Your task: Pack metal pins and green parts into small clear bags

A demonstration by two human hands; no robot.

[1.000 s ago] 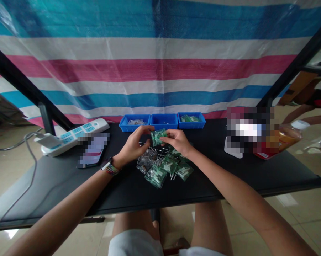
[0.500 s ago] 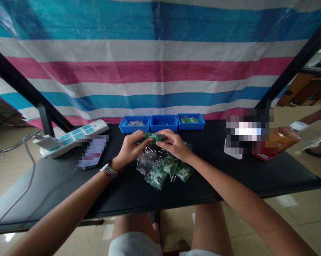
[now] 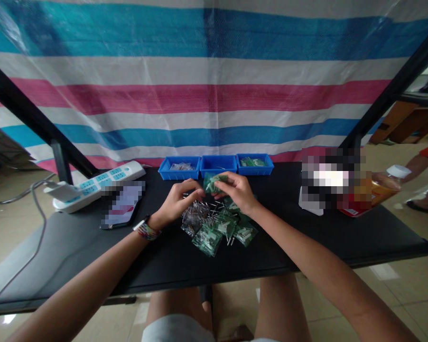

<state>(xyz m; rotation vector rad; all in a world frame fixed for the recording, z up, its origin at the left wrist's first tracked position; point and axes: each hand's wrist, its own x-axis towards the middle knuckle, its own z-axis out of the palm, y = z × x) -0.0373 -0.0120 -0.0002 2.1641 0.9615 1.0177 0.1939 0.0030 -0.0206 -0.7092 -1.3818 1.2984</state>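
Observation:
My right hand (image 3: 236, 190) pinches a small clear bag of green parts (image 3: 213, 182) above the black table (image 3: 306, 232), fingers closed on it. My left hand (image 3: 178, 199) is beside it, fingers curled toward the bag's left edge, touching or nearly touching it. Below both hands lies a pile of several similar bags of green parts (image 3: 219, 228) and a clear bag of metal pins (image 3: 194, 214), with loose pins scattered between them. Three blue bins (image 3: 217, 165) stand in a row just beyond the hands.
A white power strip (image 3: 96, 186) and a phone (image 3: 121, 205) lie at the left. A blurred box and an amber bottle (image 3: 385, 183) sit at the right. A striped tarp hangs behind. Another person's legs show at the far right.
The bag has turned from flat between both hands to upright in my right hand's pinch. My left hand has dropped slightly toward the pin bag.

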